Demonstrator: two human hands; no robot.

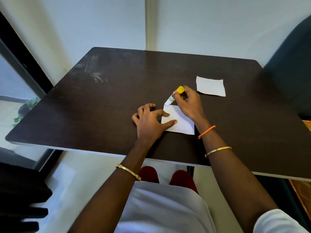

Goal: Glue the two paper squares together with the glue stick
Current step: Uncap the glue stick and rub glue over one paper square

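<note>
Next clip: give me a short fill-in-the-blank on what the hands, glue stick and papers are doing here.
1. The right hand holds the glue stick with its ____ end pointing up.
2. The stick's tip meets the near paper at its far-____ corner.
3. The left hand presses on the ____ paper.
4. The far paper lies ____ on the table.

Missing words: yellow; left; near; untouched

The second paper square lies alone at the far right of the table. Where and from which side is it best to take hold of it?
Probably the near left corner of the second paper square, from the right hand side. It lies flat on the table, so slide or lift a corner.
</note>
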